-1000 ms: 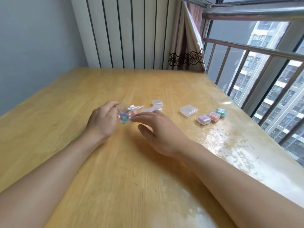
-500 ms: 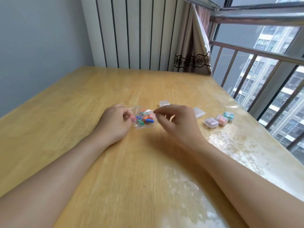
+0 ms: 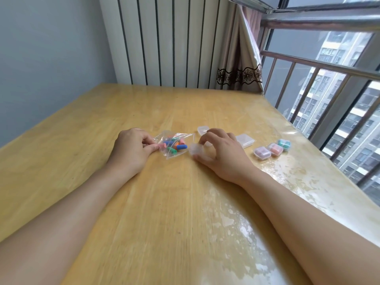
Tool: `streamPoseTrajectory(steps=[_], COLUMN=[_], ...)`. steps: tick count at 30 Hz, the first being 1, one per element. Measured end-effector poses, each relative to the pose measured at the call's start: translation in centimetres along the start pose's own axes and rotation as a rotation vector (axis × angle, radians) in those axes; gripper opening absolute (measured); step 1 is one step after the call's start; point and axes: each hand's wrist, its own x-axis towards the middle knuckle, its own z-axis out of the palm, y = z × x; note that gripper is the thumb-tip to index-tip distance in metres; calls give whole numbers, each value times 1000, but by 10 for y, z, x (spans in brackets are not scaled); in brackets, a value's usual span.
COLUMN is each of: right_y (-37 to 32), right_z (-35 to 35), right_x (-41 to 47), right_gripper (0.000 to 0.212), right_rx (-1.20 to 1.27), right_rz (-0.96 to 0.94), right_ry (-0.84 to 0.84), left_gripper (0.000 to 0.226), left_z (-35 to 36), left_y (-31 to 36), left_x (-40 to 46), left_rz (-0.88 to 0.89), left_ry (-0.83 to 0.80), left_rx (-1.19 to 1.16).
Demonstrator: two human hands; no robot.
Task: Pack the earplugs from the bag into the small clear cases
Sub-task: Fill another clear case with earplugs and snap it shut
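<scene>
Gleaming wooden table [image 3: 164, 212] by barred window [image 3: 329, 89]; left hand [image 3: 131, 150] pinches bag [image 3: 174, 146]; right hand's [image 3: 223, 155] grip holds clear case [image 3: 195, 150].

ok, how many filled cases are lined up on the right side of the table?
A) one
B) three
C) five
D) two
B: three closed cases with coloured earplugs inside sit in a row near the table edge, right of the right hand.

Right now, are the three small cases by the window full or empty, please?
Full: the three shut cases each show coloured earplugs through clear lids, lilac, pink and teal.
</scene>
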Motion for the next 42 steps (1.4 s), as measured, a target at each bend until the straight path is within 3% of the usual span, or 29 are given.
streamPoseTrajectory(steps=[3,6,9,12,14,19,24,27,30,35,40,42], right_y=[0,-1,-12,-26,-31,-30,-34,-39,-44,-45,-49,-51], right_z=[0,-7,-15,-12,-9,-10,-10,-10,-11,-10,-8,-5], right_x=[0,-1,-9,-18,-19,-17,-21,-22,-22,-22,-24,-25], right_gripper=[35,31,29,32,32,30,35,28,28,33,18,19], right_rx=[58,245,484,571,576,569,1036,1210,1327,1276,1086,987], right_rz=[-25,-16,-118,-249,-304,-336,-69,28,113,190,33,-4], right_ry=[48,207,274,273,270,322,179,94,26,-19,114,132], left_gripper=[19,15,20,40,38,26,33,32,25,13,1,8], left_z=[0,-2,-7,-9,-6,1,8,8,8,10,9,9], left_y=[-6,-5,16,41,49,47,45,45,45,46,45,45], left_x=[3,3,-6,-24,-33,-33,-35,-36,-35,-36,-36,-37], left_rz=[11,36,140,113,99,69,196,324,338,268,190,212], left_ry=[-2,63,174,-130,-273,-191,-12,55,59,-15,-26,-34], left_rx=[44,82,-119,-686,-806,-807,-666,-558,-510,-526,-518,-415])
